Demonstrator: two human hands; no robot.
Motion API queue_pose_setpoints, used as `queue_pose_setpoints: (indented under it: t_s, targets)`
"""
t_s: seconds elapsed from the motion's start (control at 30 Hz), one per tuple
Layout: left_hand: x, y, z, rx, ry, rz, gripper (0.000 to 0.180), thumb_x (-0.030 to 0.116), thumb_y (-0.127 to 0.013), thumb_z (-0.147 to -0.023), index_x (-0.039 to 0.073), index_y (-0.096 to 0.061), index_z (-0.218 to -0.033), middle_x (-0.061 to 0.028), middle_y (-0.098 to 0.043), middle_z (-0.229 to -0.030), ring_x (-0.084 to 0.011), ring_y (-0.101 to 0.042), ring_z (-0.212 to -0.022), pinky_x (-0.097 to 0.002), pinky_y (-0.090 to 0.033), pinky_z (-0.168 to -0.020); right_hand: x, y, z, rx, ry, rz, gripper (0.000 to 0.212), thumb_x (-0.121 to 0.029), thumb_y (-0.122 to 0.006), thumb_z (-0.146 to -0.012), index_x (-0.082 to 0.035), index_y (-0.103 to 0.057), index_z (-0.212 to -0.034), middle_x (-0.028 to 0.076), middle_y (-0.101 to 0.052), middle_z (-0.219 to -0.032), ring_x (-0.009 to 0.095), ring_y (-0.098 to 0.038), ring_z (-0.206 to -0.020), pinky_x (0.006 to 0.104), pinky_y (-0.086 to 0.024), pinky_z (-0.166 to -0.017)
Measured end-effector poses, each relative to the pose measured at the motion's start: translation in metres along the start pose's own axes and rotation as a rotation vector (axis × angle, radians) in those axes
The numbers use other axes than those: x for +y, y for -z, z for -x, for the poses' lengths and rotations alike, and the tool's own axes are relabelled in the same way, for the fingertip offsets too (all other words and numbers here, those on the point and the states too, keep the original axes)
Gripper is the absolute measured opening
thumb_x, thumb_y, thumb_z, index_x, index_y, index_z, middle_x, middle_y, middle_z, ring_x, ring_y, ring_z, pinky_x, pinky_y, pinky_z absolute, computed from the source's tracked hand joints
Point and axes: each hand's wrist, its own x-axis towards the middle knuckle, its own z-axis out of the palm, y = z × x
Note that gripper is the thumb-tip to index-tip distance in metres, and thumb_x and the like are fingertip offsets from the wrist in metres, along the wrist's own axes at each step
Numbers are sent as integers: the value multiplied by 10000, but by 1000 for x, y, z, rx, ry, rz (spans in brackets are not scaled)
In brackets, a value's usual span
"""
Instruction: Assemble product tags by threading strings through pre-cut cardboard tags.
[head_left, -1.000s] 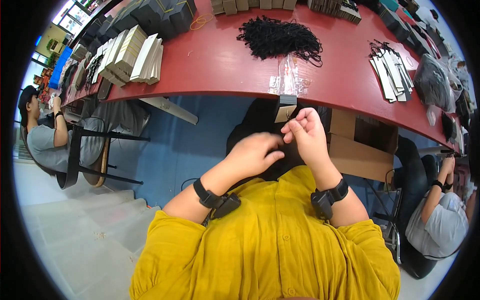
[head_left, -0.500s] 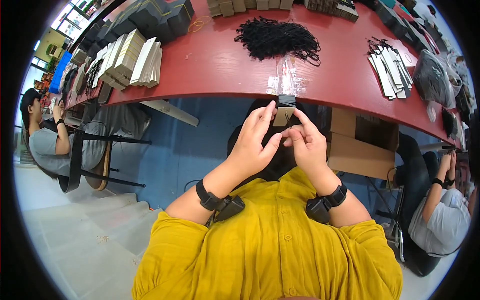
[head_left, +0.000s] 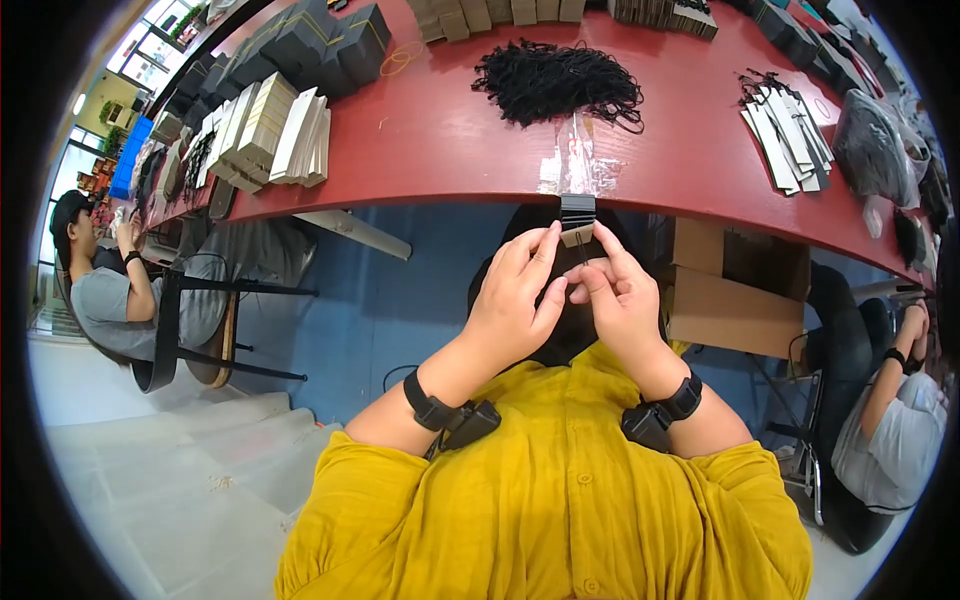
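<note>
A small stack of hang tags, dark at the top and tan on its lower face (head_left: 577, 238), sticks out from the table's front edge. My left hand (head_left: 508, 295) is beside its left side, fingers stretched out, the index fingertip against it and the thumb apart. On the other side, my right hand (head_left: 625, 295) has its index finger reaching up to the stack's edge. Its thumb and other fingers are pinched together below, on a thin black cord (head_left: 584, 252) that hangs from the tan tag. The cord's lower end is hidden by the fingers.
On the red table (head_left: 420, 150) lies a heap of black cords (head_left: 558, 82) beyond clear tape (head_left: 577, 160). White tags (head_left: 788, 140) lie at right, stacked cards (head_left: 265, 130) at left. A cardboard box (head_left: 735, 315) stands under the table. Other people sit at both sides.
The tan tag face looks shorter and more tilted than before. Both hands keep nearly the same pose around it. The whole view has shifted slightly.
</note>
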Motion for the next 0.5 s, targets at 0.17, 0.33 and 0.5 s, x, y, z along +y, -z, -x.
queue_pose_setpoints:
  t_s: [0.17, 0.33, 0.5]
  targets:
    - [2, 1, -5, 52, 60, 12, 415, 42, -611, -805, -7, -546, -1212, -171, -554, -1139, -326, -559, -1026, -373, -453, -885, -2, 1, 1, -7, -20, -13, 479, -4, -532, -903, -16, -442, -1373, 72, -688, -841, 90, -629, -671, 226, -521, -674]
    - [3, -2, -28, 85, 173, 248, 242, 34, -657, -794, 7, -611, -1030, -127, -606, -971, -241, -618, -850, -310, -502, -765, -4, 3, 0, 46, -144, -191, 198, -21, -539, -914, 10, -530, -1109, 81, -671, -816, 84, -575, -589, 210, -482, -576]
    - [-3, 1, -31, 90, 49, 212, 130, -18, -662, -778, 28, -640, -898, -96, -623, -869, -227, -615, -788, -302, -498, -709, -8, 11, -1, -117, -234, 2, 201, -158, -541, -954, -14, -581, -819, -23, -508, -694, 45, -445, -687, 220, -387, -613]
